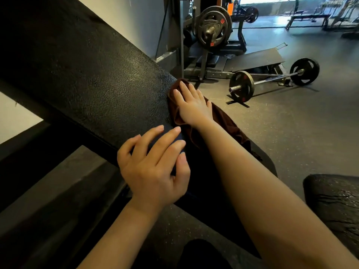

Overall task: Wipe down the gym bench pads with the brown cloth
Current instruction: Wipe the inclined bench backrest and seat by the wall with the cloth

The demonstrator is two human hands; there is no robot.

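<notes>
**Cloth at the pad's end, long run lies up-left**

Head view: I see my right hand [191, 105] pressing the brown cloth [223, 121] flat-fingered on the bench pad [93, 74] end edge. The pad's long axis climbs up-left from there. My left hand [153, 167], fingers loosely spread, rests nearer me on the pad's lower edge, holding nothing.

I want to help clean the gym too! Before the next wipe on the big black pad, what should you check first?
1. Brown cloth is under the right hand: ok.
2. Right hand lies flat, pressing the cloth on the pad's edge: ok.
3. Left hand steadies the black bench pad: ok, fingers rest on it.
4. Cloth end hangs loose below the arm, may drag: not ok.
5. Pad surface already clean: cannot tell.
6. Barbell on the floor is away from the hands: ok.
</notes>
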